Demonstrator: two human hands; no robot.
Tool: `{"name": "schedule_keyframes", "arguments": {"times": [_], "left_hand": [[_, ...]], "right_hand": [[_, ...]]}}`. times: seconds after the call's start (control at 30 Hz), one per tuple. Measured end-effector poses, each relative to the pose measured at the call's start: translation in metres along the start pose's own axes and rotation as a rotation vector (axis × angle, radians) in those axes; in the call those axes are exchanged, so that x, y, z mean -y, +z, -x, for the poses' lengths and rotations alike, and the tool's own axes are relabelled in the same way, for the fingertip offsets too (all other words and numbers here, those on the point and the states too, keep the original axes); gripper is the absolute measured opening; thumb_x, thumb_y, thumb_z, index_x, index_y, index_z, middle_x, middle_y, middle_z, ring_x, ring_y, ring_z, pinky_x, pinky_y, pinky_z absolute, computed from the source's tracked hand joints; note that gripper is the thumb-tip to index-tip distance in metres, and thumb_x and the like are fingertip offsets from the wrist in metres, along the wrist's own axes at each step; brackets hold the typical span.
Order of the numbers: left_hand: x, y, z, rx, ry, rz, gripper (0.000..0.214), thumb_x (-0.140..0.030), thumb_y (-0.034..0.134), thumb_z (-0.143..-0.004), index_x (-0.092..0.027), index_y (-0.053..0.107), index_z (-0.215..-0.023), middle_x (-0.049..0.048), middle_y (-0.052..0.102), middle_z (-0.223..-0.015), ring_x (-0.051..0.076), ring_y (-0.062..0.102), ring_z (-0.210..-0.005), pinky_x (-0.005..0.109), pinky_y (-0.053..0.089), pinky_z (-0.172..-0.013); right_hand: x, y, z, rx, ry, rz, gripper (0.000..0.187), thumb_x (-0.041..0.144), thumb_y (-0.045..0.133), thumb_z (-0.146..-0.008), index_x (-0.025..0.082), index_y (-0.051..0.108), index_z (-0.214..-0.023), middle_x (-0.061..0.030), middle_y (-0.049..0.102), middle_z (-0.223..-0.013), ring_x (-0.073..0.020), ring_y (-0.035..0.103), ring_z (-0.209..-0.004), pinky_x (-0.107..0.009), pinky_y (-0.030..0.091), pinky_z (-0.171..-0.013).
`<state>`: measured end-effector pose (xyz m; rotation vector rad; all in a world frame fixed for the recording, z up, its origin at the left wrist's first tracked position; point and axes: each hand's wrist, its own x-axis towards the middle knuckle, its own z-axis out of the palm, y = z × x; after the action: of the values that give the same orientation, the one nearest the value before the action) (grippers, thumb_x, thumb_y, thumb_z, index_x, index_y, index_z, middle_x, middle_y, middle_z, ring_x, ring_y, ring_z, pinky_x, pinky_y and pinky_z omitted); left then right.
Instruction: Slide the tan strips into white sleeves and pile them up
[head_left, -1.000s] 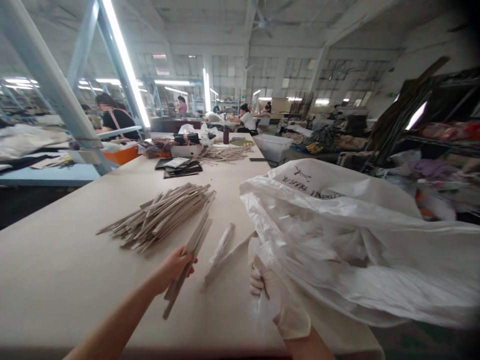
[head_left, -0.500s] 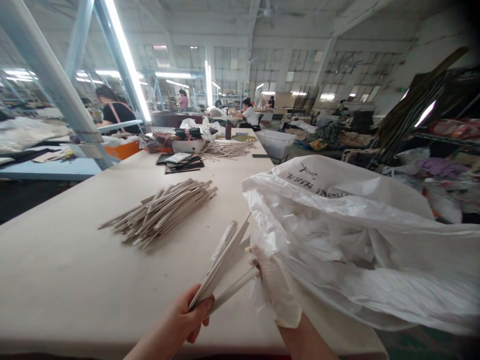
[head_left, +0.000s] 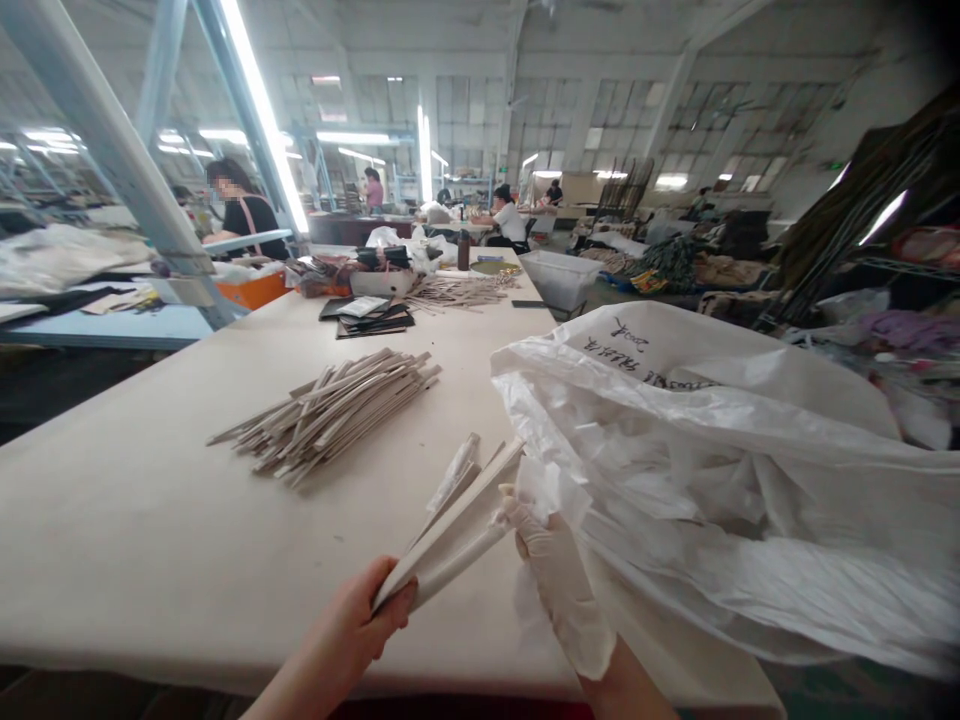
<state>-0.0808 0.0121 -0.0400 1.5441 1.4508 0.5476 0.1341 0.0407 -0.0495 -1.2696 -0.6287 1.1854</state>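
My left hand (head_left: pixel 367 615) is closed around the near ends of several flat beige strips (head_left: pixel 457 520), which fan out away from me. My right hand (head_left: pixel 544 550) wears a thin whitish glove. Its fingers are bent at the far end of the lowest strip, pinching there. A translucent white scrap (head_left: pixel 555 490) lies against its knuckles. Beyond the held strips, a small clear-wrapped bundle (head_left: pixel 454 470) is visible, partly covered by them. Further off, a loose pile of similar strips (head_left: pixel 337 410) lies on the pale tabletop (head_left: pixel 187 560).
A big white plastic bag (head_left: pixel 712 470) with handwriting spreads over the table's right side, beside my right hand. Dark flat pieces (head_left: pixel 371 318), a brown bottle (head_left: pixel 463 250) and more strips lie toward the far end. A clear bin (head_left: pixel 562 278) stands beyond. Several people work in the background.
The strips in my left hand have turned slightly rightward, closer to my right hand. My right fingers have curled, and a white scrap now shows by the knuckles. The view has shifted slightly.
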Motion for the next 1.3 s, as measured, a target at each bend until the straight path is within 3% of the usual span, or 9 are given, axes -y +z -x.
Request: {"name": "schedule_keyframes", "arguments": {"times": [0.2, 0.37, 0.47, 0.57, 0.73, 0.87, 1.03, 1.17, 1.3], "left_hand": [[-0.016, 0.009, -0.001, -0.137, 0.082, -0.227, 0.021, -0.039, 0.043, -0.080, -0.021, 0.054, -0.081, -0.0016, 0.058, -0.065, 0.016, 0.054, -0.063, 0.024, 0.039, -0.060], [-0.024, 0.027, -0.009, -0.188, 0.096, -0.100, 0.023, -0.041, 0.045, -0.079, -0.020, 0.055, -0.083, 0.0004, 0.059, -0.068, 0.018, 0.054, -0.066, 0.026, 0.039, -0.061], [-0.018, 0.031, -0.007, -0.091, 0.057, 0.060, 0.026, -0.044, 0.046, -0.077, -0.019, 0.055, -0.080, -0.0016, 0.054, -0.060, 0.016, 0.051, -0.057, 0.024, 0.039, -0.052], [-0.014, 0.032, -0.005, 0.033, -0.053, 0.195, 0.024, -0.042, 0.051, -0.072, -0.018, 0.051, -0.074, -0.0036, 0.050, -0.055, 0.011, 0.045, -0.045, 0.021, 0.036, -0.041], [-0.019, 0.032, -0.007, -0.114, -0.036, 0.298, 0.026, -0.042, 0.052, -0.068, -0.017, 0.049, -0.073, -0.0072, 0.044, -0.049, 0.006, 0.035, -0.037, 0.018, 0.028, -0.036], [-0.019, 0.030, -0.005, -0.019, -0.065, 0.292, 0.025, -0.042, 0.054, -0.066, -0.018, 0.048, -0.069, -0.0086, 0.042, -0.044, 0.005, 0.032, -0.034, 0.017, 0.025, -0.034], [-0.015, 0.035, -0.010, -0.083, -0.063, 0.330, 0.027, -0.044, 0.054, -0.066, -0.018, 0.048, -0.070, -0.0089, 0.041, -0.042, 0.005, 0.032, -0.034, 0.017, 0.025, -0.034], [-0.013, 0.036, -0.011, -0.037, -0.074, 0.329, 0.030, -0.046, 0.056, -0.064, -0.018, 0.048, -0.069, -0.0093, 0.040, -0.040, 0.005, 0.029, -0.032, 0.017, 0.021, -0.032], [-0.014, 0.044, -0.015, -0.062, -0.044, 0.348, 0.029, -0.047, 0.053, -0.067, -0.018, 0.048, -0.073, -0.0095, 0.040, -0.041, 0.005, 0.029, -0.031, 0.018, 0.022, -0.033]], "right_hand": [[0.000, 0.011, 0.014, -0.005, 0.028, 0.018, 0.032, 0.039, 0.071, -0.058, 0.017, 0.066, -0.080, 0.0067, 0.041, -0.046, -0.0067, 0.029, -0.041, -0.024, 0.022, -0.040], [-0.009, 0.016, 0.023, 0.007, 0.072, 0.023, 0.026, 0.041, 0.071, -0.057, 0.019, 0.056, -0.054, 0.0066, 0.037, -0.041, -0.0073, 0.029, -0.039, -0.024, 0.023, -0.039], [-0.006, 0.011, 0.024, 0.017, 0.103, 0.018, 0.035, 0.044, 0.068, -0.059, 0.020, 0.046, -0.046, 0.0067, 0.034, -0.039, -0.0077, 0.028, -0.038, -0.025, 0.024, -0.039], [-0.006, 0.014, 0.026, 0.034, 0.116, 0.008, 0.035, 0.046, 0.066, -0.061, 0.021, 0.046, -0.047, 0.0072, 0.034, -0.040, -0.0076, 0.028, -0.038, -0.024, 0.023, -0.040], [-0.013, 0.027, 0.037, 0.122, 0.176, 0.008, 0.035, 0.045, 0.073, -0.051, 0.020, 0.049, -0.046, 0.0067, 0.035, -0.038, -0.0080, 0.030, -0.039, -0.025, 0.021, -0.041], [-0.006, 0.020, 0.035, 0.107, 0.176, -0.029, 0.036, 0.053, 0.068, -0.056, 0.020, 0.052, -0.052, 0.0051, 0.040, -0.041, -0.0097, 0.036, -0.042, -0.025, 0.024, -0.042], [-0.003, 0.018, 0.033, 0.083, 0.193, -0.078, 0.036, 0.051, 0.068, -0.056, 0.021, 0.049, -0.052, 0.0070, 0.034, -0.040, -0.0090, 0.031, -0.040, -0.026, 0.023, -0.042], [-0.002, 0.016, 0.029, 0.070, 0.205, -0.131, 0.040, 0.052, 0.066, -0.059, 0.020, 0.044, -0.049, 0.0081, 0.030, -0.040, -0.0072, 0.025, -0.039, -0.025, 0.022, -0.041], [-0.010, 0.018, 0.026, 0.106, 0.248, -0.181, 0.035, 0.051, 0.064, -0.061, 0.020, 0.050, -0.059, 0.0099, 0.027, -0.041, -0.0060, 0.020, -0.038, -0.023, 0.019, -0.039]]}}
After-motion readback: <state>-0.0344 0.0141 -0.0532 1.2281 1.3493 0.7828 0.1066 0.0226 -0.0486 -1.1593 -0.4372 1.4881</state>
